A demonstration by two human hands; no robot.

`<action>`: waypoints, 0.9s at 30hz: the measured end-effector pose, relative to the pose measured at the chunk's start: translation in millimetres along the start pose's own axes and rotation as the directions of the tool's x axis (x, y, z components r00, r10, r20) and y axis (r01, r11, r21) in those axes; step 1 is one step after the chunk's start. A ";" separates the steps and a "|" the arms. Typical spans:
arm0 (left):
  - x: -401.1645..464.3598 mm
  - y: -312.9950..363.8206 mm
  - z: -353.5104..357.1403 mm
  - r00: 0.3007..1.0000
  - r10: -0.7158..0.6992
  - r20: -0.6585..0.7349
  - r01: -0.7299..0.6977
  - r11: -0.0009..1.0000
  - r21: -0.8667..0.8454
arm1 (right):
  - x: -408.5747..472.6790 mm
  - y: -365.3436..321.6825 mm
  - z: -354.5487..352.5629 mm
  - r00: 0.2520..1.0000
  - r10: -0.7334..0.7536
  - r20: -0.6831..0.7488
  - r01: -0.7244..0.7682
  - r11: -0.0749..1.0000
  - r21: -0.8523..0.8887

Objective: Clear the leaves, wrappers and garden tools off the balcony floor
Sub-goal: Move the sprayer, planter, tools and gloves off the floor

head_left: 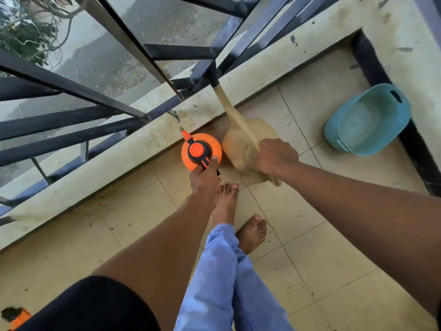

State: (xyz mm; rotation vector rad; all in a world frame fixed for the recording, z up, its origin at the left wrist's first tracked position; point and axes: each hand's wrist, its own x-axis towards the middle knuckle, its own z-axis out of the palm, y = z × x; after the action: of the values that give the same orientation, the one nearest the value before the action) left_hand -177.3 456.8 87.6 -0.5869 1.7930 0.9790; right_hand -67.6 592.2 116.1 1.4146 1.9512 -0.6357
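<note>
Your left hand (205, 174) is curled round the black and orange handle of the orange sprayer (201, 151), which stands on the floor tiles hard against the low kerb (133, 151) under the railing (95, 108). Your right hand (274, 158) is closed round the handle of the tan watering can (241, 149), just beside the sprayer on the side away from the kerb's long run, its long spout slanting up toward the railing. Take both as rigid plastic: they should not flex or crush, and the handles you already hold are the right places to carry them. Weight is the unknown, since neither shows whether there is water inside; a full sprayer would likely pull hard on your fingers, and the can would probably tip spout-down, so lift slowly and keep it level. The spout tip looks close to the railing bars and could catch there as you raise it. Smooth plastic may be slick if wet. The blue basket (368, 119) sits well apart from the sprayer, in the corner by the wall, and looks a fair place to drop small things. Small dark specks of litter lie scattered on the tiles around your bare feet (238, 218).
</note>
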 end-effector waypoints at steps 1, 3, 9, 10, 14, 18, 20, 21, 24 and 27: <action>0.1 -1.1 -1.1 1.000 0.003 -0.004 -0.003 1.000 0.013 | -1.7 1.0 1.4 1.000 -0.001 0.012 0.001 1.000 -0.005; 0.4 -4.6 -4.3 1.000 0.002 -0.014 -0.001 0.999 0.033 | -4.7 2.6 3.7 0.999 0.000 0.034 0.000 1.000 -0.009; 4.1 -15.5 -14.6 0.998 0.039 -0.050 -0.034 0.994 0.108 | -9.0 5.2 6.9 0.997 -0.038 0.062 0.038 0.999 -0.004; 4.3 -16.0 -15.8 0.998 0.044 -0.051 -0.038 0.993 0.115 | -9.1 5.4 6.8 0.997 -0.041 0.061 0.042 0.999 -0.004; 5.4 -16.3 -17.4 0.998 0.041 -0.050 -0.035 0.991 0.127 | -10.0 6.6 7.6 0.998 -0.044 0.033 0.044 0.999 -0.006; 5.0 -17.1 -18.4 0.999 0.024 -0.042 -0.019 0.992 0.121 | -11.4 6.6 12.5 0.997 -0.076 0.006 0.076 0.997 0.003; 4.5 -18.2 -18.3 0.999 0.016 -0.048 -0.010 0.993 0.121 | -11.6 6.6 13.7 0.997 -0.078 -0.006 0.078 0.997 0.011; 4.2 -18.9 -18.0 0.999 0.009 -0.047 -0.003 0.993 0.118 | -11.6 6.5 13.9 0.997 -0.075 -0.008 0.075 0.997 0.014; 3.5 -21.4 -17.3 0.998 -0.016 -0.058 0.023 0.992 0.121 | -10.4 5.7 14.4 0.998 -0.063 0.003 0.063 0.998 0.020; 3.8 -26.8 -18.2 0.997 -0.029 -0.075 0.039 0.991 0.125 | -8.7 5.3 16.1 0.999 -0.047 0.007 0.046 0.997 0.063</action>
State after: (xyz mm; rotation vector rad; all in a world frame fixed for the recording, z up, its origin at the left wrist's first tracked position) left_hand -168.3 426.8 78.3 -0.5778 1.8880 0.8233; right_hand -57.3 576.9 111.4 1.4056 1.9779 -0.7296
